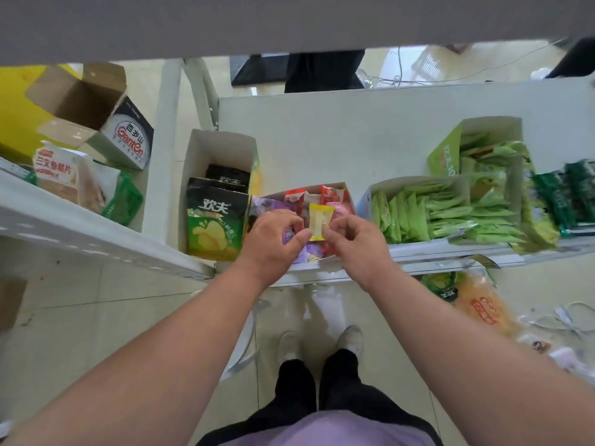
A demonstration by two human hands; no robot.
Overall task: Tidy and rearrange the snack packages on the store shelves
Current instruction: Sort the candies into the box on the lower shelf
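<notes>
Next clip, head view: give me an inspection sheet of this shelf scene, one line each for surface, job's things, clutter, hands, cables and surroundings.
Surface: white shelf, bare toward the back, boxes along the front edge.
Job's things: yellow packet held over the mixed box of red, purple and pink packets; chip box on its left; two green-packet boxes on its right; dark green packs at far right.
Clutter: open carton and fish snack bag on the left shelf; orange bag on the floor.
Hands: left hand and right hand both pinch the yellow packet.
Cables: thin wires on the floor behind the shelf.
Surroundings: tiled floor, shelf upright.
</notes>
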